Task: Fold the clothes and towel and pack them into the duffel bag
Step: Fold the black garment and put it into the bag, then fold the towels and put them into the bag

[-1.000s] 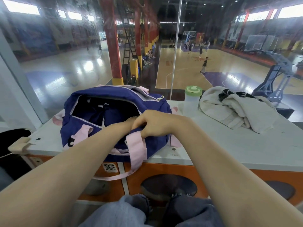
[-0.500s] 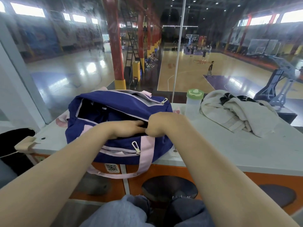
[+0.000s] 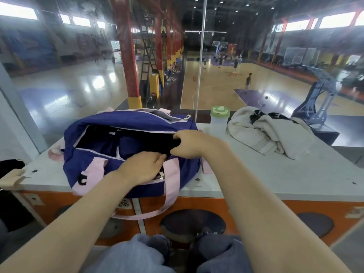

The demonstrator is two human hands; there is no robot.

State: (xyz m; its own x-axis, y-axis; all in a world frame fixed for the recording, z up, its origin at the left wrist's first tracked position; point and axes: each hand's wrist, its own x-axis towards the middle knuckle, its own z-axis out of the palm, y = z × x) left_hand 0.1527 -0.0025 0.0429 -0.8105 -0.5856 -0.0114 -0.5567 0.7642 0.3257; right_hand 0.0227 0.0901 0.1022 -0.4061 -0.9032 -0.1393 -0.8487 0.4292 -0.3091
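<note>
While the right hand (image 3: 194, 143) pinches the far edge of the duffel bag (image 3: 102, 170) opening, the left hand (image 3: 143, 166) grips the near edge, bag unzipped on the table (image 3: 275, 174). Crumpled towel and clothes (image 3: 269, 134) lie right of the bag, past a bottle (image 3: 219, 120).

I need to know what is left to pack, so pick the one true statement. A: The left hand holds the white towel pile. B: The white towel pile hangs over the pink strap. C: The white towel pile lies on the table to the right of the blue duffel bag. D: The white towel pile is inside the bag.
C: the crumpled white towel pile lies on the grey tabletop, right of the open blue fabric duffel bag, beyond the green-lidded bottle.
</note>
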